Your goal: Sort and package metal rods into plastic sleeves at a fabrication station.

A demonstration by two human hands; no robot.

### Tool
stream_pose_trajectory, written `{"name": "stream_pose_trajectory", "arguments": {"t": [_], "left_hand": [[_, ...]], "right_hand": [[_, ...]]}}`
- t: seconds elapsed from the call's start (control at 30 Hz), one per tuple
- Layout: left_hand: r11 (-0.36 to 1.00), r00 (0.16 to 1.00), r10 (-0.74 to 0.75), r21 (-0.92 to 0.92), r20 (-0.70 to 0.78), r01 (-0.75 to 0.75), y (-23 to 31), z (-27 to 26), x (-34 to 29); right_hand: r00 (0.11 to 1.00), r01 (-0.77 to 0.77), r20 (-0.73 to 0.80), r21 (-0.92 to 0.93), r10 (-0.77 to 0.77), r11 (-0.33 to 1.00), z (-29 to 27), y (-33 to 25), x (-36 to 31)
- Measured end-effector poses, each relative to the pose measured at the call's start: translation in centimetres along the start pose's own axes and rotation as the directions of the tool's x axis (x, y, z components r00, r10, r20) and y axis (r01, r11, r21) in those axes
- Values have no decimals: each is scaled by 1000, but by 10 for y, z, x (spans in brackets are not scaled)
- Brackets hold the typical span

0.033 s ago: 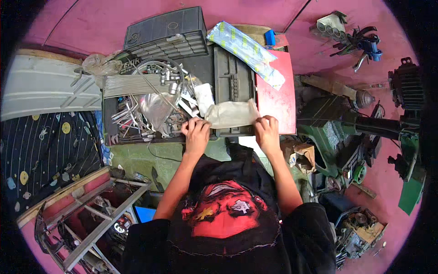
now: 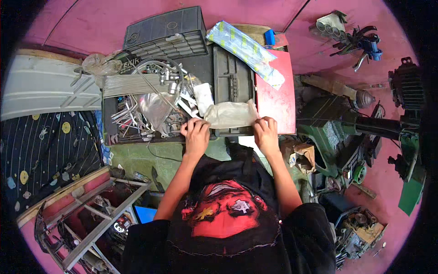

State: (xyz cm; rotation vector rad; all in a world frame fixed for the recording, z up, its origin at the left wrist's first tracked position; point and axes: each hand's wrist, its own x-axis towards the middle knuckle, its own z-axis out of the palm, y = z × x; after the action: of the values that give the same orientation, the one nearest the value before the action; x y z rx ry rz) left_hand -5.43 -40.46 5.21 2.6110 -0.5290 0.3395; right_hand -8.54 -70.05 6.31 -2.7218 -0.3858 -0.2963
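Note:
A whitish, see-through plastic bag (image 2: 232, 114) lies stretched sideways over the near part of the black tool case. My left hand (image 2: 197, 133) is closed at the bag's near left corner, fingers bent. At its near right corner my right hand (image 2: 266, 132) is closed too, thumb and fingers pinched together. Left of the bag stands a white packet (image 2: 203, 97), close to my left hand. Behind the bag runs the long compartment (image 2: 223, 68) of the black case, with a dark ribbed strip (image 2: 234, 86) in it.
Left, an open tray holds several wrenches (image 2: 132, 114), sockets (image 2: 173, 82) and thin rods (image 2: 132, 86). A black drawer box (image 2: 166, 34) stands behind. At right are a red panel (image 2: 278, 102) and a blue-silver wrapper (image 2: 246, 52). A green machine (image 2: 321, 137) stands further right.
The bag's right end has settled slightly and its folds have shifted a little. Both hands have barely moved and keep their grip on the bag.

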Motion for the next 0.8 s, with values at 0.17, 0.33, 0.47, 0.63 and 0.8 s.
{"name": "stream_pose_trajectory", "arguments": {"t": [0.17, 0.33, 0.47, 0.63, 0.8], "left_hand": [[997, 995, -77, -2, 62, 77, 15, -10, 3], [992, 993, -117, 36, -19, 118, 14, -4, 22], [993, 992, -116, 22, -51, 117, 9, 2, 38], [991, 991, -130, -8, 41, 130, 3, 4, 50], [989, 983, -148, -16, 105, 150, -1, 10, 61]], "right_hand": [[999, -43, -2, 75, 43, 996, -2, 1, -7], [988, -145, -57, 44, 147, 989, -6, 11, 19], [983, -172, -56, 18, 173, 985, -1, 13, 47], [978, -203, -43, -13, 202, 979, 10, 15, 61], [976, -216, -3, 26, 216, 976, 20, 20, 63]]}}
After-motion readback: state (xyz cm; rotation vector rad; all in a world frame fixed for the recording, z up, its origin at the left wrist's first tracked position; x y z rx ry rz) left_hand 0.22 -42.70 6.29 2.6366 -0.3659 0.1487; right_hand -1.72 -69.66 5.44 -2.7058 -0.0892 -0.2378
